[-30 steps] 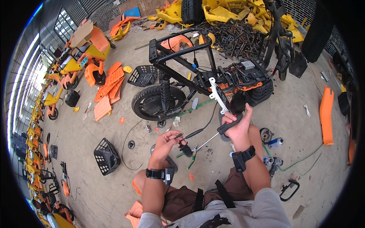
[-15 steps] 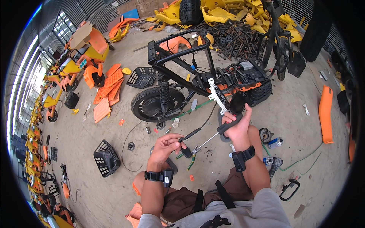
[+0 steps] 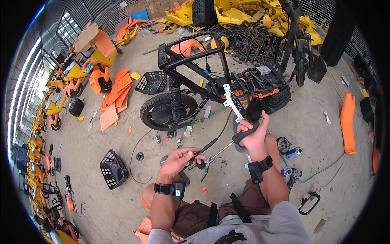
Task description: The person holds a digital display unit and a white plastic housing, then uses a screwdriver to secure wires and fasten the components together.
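Note:
My left hand (image 3: 178, 160) is closed in a pinch on a black cable (image 3: 212, 142), whose thicker sleeved part lies by the fingertips. The cable curves up towards a white-framed black part (image 3: 234, 101) beside my right hand. With my right hand (image 3: 255, 140) I grip a screwdriver (image 3: 245, 132) by its black handle, its metal shaft pointing down and left. A dark rounded piece (image 3: 255, 109) sits just above that hand; whether the hand also holds it or the white-framed part, I cannot tell. Beyond the screwdriver's tip, green-handled pliers (image 3: 205, 174) appear on the floor.
Ahead stands a stripped black scooter frame (image 3: 191, 69) with its rear wheel (image 3: 162, 114). A black basket (image 3: 113, 170) lies at left, orange panels (image 3: 115, 95) further back. Spray cans (image 3: 294, 153) and an orange panel (image 3: 348, 122) lie at right. Yellow parts (image 3: 235, 14) are heaped behind.
My left hand has turned and its fingers have moved slightly right along the cable, now nearer the screwdriver's tip. My right hand and the screwdriver have stayed nearly still.

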`<state>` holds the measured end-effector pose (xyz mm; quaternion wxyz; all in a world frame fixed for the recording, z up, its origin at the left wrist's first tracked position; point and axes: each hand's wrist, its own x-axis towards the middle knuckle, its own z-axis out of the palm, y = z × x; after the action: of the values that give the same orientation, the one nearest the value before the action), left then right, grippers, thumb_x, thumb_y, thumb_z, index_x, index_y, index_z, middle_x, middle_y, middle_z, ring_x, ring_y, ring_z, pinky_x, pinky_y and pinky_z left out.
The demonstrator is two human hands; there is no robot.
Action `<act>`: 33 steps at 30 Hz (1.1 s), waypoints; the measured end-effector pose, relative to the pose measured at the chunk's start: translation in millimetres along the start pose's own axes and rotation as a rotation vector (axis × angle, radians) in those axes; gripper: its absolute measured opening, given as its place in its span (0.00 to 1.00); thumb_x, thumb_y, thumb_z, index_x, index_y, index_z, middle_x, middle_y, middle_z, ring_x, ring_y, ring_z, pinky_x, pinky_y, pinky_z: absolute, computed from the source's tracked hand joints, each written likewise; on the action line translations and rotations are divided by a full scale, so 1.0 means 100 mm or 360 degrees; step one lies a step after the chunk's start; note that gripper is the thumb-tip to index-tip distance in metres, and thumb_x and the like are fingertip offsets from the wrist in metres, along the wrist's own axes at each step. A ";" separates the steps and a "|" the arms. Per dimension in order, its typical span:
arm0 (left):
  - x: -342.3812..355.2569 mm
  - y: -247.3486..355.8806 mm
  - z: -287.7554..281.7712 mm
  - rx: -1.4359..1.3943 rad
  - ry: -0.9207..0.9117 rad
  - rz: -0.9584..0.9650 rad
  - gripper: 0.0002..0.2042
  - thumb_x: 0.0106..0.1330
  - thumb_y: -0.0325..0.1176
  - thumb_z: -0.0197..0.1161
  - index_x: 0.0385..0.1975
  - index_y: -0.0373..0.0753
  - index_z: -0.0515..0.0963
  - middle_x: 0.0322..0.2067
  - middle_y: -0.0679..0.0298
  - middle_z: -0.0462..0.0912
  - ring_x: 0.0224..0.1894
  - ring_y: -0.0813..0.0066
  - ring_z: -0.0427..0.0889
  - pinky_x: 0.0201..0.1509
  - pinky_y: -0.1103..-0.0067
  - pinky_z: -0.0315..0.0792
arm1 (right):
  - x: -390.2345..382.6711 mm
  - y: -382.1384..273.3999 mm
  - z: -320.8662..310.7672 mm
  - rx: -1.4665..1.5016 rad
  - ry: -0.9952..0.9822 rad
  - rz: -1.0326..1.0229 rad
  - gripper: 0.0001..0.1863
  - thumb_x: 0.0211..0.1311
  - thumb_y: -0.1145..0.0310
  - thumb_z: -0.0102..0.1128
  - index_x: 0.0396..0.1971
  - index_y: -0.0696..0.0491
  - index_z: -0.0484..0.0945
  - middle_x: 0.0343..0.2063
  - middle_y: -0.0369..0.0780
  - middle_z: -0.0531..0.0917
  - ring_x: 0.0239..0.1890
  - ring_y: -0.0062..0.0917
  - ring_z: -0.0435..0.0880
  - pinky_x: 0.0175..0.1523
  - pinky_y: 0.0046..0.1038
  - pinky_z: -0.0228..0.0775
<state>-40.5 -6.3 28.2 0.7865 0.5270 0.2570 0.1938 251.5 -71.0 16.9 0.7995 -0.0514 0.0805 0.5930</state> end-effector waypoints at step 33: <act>0.01 0.03 0.19 0.0314 0.0175 0.0037 0.15 0.69 0.25 0.57 0.55 0.35 0.74 0.35 0.59 0.86 0.19 0.93 0.64 0.19 0.89 0.54 | 0.00 0.06 0.01 -0.0034 0.0051 -0.0013 0.25 0.55 0.47 0.61 0.42 0.53 0.78 0.28 0.32 0.76 0.15 0.13 0.62 0.23 0.16 0.56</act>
<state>-28.9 -18.3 36.8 0.7132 0.5934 0.3116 0.2052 245.7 -68.9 17.5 0.7998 -0.0699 0.0867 0.5898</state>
